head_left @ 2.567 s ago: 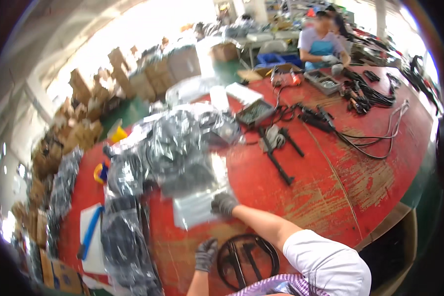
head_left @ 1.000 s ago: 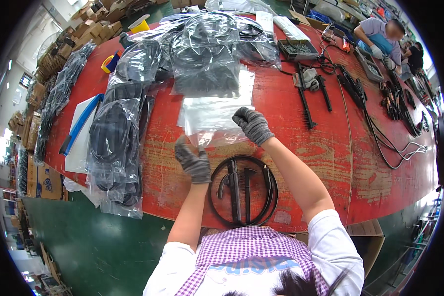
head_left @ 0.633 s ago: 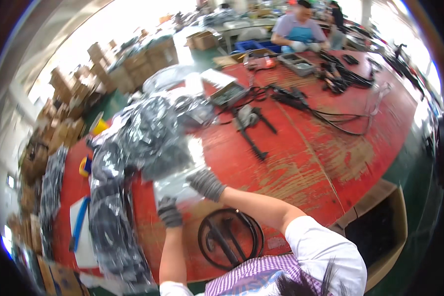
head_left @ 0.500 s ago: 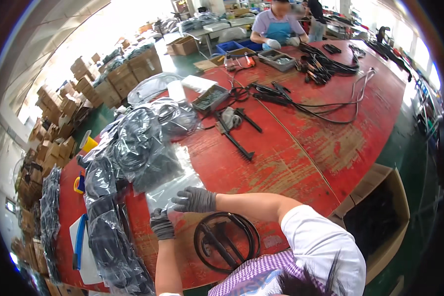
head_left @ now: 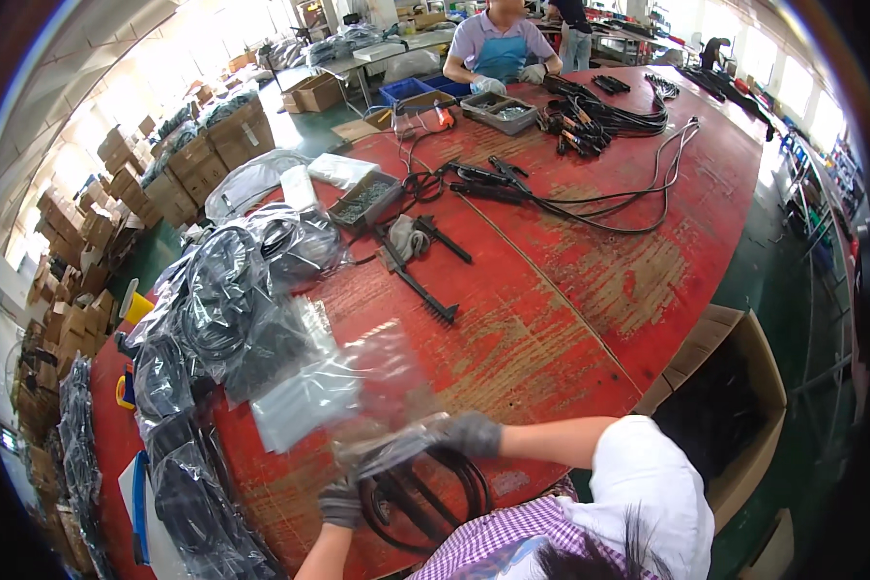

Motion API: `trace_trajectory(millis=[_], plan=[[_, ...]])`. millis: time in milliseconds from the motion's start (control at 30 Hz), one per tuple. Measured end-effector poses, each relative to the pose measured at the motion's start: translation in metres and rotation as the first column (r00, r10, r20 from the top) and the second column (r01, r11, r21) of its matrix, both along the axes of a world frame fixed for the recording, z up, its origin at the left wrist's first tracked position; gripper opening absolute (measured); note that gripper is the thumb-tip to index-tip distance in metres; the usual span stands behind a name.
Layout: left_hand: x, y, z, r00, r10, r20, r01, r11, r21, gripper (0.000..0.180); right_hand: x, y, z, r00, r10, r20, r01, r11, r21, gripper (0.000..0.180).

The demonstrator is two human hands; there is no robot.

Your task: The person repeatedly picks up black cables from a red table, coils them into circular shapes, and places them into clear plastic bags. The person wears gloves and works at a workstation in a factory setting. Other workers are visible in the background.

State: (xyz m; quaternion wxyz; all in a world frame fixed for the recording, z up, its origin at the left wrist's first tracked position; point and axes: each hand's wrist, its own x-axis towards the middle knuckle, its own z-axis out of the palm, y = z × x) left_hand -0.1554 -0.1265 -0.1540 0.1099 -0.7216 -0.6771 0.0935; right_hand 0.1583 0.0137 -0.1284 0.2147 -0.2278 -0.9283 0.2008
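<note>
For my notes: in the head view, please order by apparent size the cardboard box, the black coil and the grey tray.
1. Cardboard box, though it is nearer the camera.
2. Black coil, partly hidden.
3. Grey tray, farther away.

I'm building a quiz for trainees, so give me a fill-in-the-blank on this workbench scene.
1. Both hands, left hand and right hand, wear grey ____.
2. They hold a clear plastic ____ over the black cable coil.
3. The worktable has a ____ top.
4. Right of the table stands an open cardboard ____.

Missing words: gloves; bag; red; box
</note>
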Motion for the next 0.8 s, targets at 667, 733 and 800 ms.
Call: trace_trajectory(millis=[667,733,800], plan=[[0.099,-0.160,0.114,0.520,0.550,0.653,-0.248,0.829,-0.501,0.030,0.066,-0.106,0.019,0.886,0.405,0.225,-0.241,0.818,-0.522,0.031],[0.110,-0.154,0.148,0.327,0.527,0.784,-0.175,0.850,-0.498,0.028,0.050,-0.085,0.089,0.897,0.419,0.142,-0.259,0.758,-0.599,0.029],[0.082,-0.139,0.207,0.347,0.316,0.883,-0.163,0.948,-0.275,0.019,0.032,-0.055,0.152,0.916,0.394,-0.082,-0.354,0.690,-0.631,0.034]])
